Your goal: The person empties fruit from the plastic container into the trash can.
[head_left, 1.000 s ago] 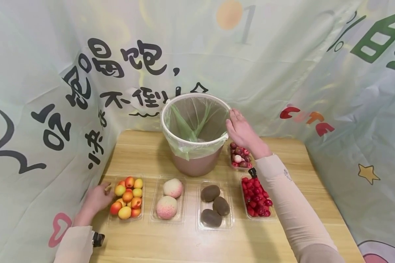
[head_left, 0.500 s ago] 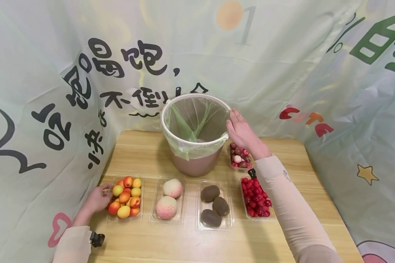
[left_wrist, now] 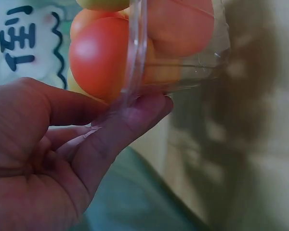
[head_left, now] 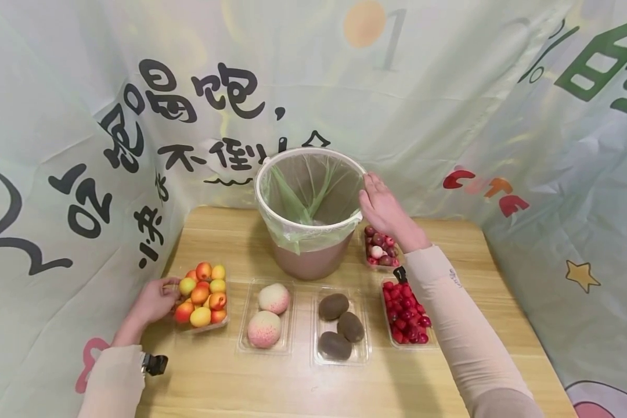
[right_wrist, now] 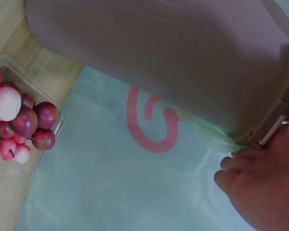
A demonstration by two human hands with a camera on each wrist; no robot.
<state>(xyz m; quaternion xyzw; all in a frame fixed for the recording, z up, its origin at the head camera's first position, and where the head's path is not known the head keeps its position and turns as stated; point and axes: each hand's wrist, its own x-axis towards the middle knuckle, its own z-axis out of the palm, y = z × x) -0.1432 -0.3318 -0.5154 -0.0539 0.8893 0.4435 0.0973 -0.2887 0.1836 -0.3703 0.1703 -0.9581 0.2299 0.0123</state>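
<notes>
My left hand (head_left: 158,300) pinches the left edge of a clear plastic box (left_wrist: 137,53) between thumb and fingers. It holds several yellow and orange-red fruits (head_left: 201,295) that look like apricots. The box is raised slightly off the table, its shadow lying to the side in the left wrist view. My right hand (head_left: 384,203) lies against the right rim of a brownish bucket (head_left: 313,258), fingers mostly straight in the head view. A thin green bag (head_left: 292,235) lines the bucket and folds over its white rim. In the right wrist view, the fingers touch the outside near that bag.
Clear boxes on the wooden table (head_left: 271,386) hold two peaches (head_left: 265,329), three kiwis (head_left: 350,327) and red berry-like fruits (head_left: 406,313). Behind them, dark red and pink round fruits (head_left: 381,247) fill another box beside the bucket. Printed cloth (head_left: 423,116) walls surround the table.
My left hand has closed on the apricot box's edge and lifted it a little, shifting it away from me. The right hand and the bucket have stayed put.
</notes>
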